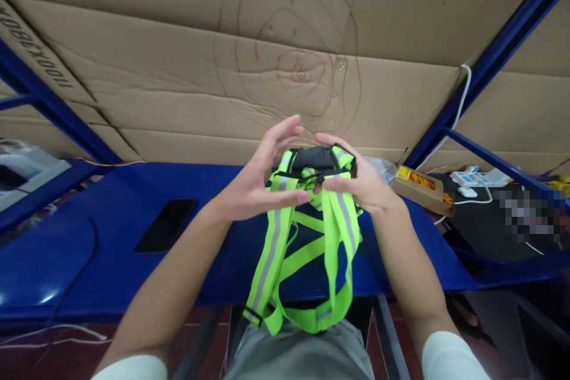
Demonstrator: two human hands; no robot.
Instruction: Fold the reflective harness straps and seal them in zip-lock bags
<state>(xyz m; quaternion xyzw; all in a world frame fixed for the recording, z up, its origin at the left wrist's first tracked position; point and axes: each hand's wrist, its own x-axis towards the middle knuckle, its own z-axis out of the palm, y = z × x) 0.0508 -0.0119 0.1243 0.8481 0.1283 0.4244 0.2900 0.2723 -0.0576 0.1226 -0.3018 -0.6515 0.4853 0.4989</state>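
While the right hand [367, 184] has its grip clamped on the black top of the bright yellow-green strap vest with grey stripes [307, 237], the left hand [253, 187] has its grip apart, thumb touching a strap. The vest hangs above the blue table [111, 261].

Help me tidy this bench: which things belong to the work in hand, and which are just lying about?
In hand: neon reflective strap harness, held by the right hand, the left hand spread at its black top pad.
Lying about: black slab on the blue table, cardboard box, white power strip, clear bag.
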